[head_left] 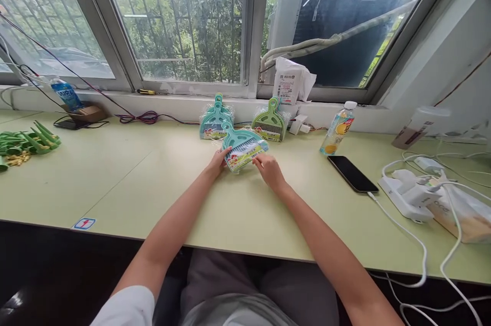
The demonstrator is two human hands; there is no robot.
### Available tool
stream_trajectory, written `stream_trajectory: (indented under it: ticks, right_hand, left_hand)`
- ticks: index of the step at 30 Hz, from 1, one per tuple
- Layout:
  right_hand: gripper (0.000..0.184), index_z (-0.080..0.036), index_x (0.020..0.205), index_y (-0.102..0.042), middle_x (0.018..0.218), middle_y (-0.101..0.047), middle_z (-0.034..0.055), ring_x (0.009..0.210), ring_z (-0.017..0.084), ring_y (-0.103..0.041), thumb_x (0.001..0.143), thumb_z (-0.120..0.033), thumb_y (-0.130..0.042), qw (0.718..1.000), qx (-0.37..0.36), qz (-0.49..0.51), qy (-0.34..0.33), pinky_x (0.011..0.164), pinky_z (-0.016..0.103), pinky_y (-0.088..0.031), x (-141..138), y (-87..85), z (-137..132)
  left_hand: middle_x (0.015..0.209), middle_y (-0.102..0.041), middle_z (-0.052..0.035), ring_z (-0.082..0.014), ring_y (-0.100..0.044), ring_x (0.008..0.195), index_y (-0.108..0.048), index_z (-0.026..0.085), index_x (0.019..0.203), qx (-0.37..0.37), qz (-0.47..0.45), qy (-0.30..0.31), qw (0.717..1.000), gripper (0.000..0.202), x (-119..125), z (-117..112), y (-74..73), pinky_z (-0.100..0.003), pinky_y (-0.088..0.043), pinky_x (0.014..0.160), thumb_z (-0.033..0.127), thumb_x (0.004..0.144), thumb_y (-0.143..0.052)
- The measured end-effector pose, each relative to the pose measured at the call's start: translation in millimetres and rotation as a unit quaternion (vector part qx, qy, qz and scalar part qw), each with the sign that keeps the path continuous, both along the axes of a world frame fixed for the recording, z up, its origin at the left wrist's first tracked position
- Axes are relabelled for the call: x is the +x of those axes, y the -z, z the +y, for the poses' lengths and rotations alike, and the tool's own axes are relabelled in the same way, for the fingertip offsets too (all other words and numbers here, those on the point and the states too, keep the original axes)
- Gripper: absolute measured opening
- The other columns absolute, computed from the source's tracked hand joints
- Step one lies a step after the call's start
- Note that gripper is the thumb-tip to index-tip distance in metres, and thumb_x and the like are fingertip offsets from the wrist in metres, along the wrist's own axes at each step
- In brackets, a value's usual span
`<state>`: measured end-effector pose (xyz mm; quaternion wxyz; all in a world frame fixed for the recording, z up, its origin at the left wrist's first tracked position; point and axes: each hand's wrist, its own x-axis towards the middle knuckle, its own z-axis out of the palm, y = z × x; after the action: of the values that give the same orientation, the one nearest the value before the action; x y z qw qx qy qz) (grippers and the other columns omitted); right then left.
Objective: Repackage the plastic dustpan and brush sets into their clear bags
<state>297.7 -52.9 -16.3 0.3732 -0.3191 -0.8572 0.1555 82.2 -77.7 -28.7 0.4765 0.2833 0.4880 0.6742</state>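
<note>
A teal mini dustpan-and-brush set [243, 147] in clear wrapping lies on the pale green desk [126, 177], in front of me. My left hand [219, 161] grips its left edge with curled fingers. My right hand [269, 169] pinches its right corner. Behind it, against the window sill, a stack of teal sets [215, 122] leans beside a green set [270, 122].
A black phone [352, 173] and a drink bottle [337, 129] sit to the right, with a white charger dock [407, 192], cables and a plastic bag [466, 213]. Green plastic pieces [27, 143] lie far left. A white packet [290, 80] rests on the sill.
</note>
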Motion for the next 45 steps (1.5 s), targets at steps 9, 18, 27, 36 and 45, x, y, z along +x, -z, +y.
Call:
stream_trajectory:
  ticks: [9, 18, 27, 36, 45]
  right_hand:
    - [0.024, -0.018, 0.087, -0.056, 0.080, -0.069, 0.0022, 0.063, 0.010, -0.061, 0.084, -0.042, -0.060, 0.877, -0.388, 0.282, 0.007, 0.062, 0.022, -0.047, -8, 14.8, 16]
    - [0.033, -0.020, 0.093, -0.058, 0.081, -0.072, 0.0012, 0.068, 0.013, -0.066, 0.068, -0.021, -0.079, 0.811, -0.461, 0.360, 0.017, 0.059, 0.022, -0.055, 14, 5.9, 32]
    - [0.029, -0.016, 0.092, -0.064, 0.071, -0.073, 0.0022, 0.058, 0.012, -0.066, 0.067, -0.010, -0.076, 0.818, -0.473, 0.327, 0.010, 0.049, 0.019, -0.052, 23, -13.0, 31]
    - [0.025, -0.019, 0.085, -0.061, 0.076, -0.071, 0.0005, 0.060, 0.011, -0.065, 0.065, -0.012, -0.075, 0.763, -0.459, 0.446, 0.093, 0.051, 0.018, -0.055, 40, 6.9, 49]
    - [0.026, -0.020, 0.098, -0.058, 0.081, -0.071, 0.0000, 0.061, 0.008, -0.064, 0.075, -0.016, -0.070, 0.788, -0.479, 0.386, 0.034, 0.063, 0.018, -0.055, 27, -1.8, 36]
  left_hand:
    - [0.094, -0.073, -0.0072, -0.0193, -0.070, 0.082, -0.064, 0.017, 0.105, 0.030, 0.024, 0.136, 0.990, 0.040, 4, -8, -6.2, -0.034, -0.055, 0.079, 0.042, 0.075, -0.072]
    - [0.090, -0.073, -0.0132, -0.0240, -0.068, 0.087, -0.070, 0.011, 0.092, 0.003, 0.084, 0.183, 0.979, 0.045, -2, -12, -10.6, -0.038, -0.055, 0.081, 0.054, 0.077, -0.068]
    - [0.087, -0.071, -0.0118, -0.0180, -0.070, 0.074, -0.065, 0.011, 0.105, -0.003, -0.053, -0.110, 0.993, 0.039, -31, -3, -18.0, -0.030, -0.057, 0.070, 0.044, 0.094, -0.047]
    - [0.106, -0.068, -0.0148, -0.0158, -0.070, 0.087, -0.042, 0.015, 0.136, 0.007, -0.159, -0.262, 0.952, 0.058, -63, -14, -16.4, -0.023, -0.056, 0.071, 0.051, 0.099, -0.017]
    - [0.107, -0.069, -0.0151, -0.0252, -0.068, 0.095, -0.052, 0.016, 0.126, 0.002, -0.041, 0.127, 0.991, 0.055, 18, -6, -12.4, -0.039, -0.057, 0.078, 0.057, 0.091, -0.044]
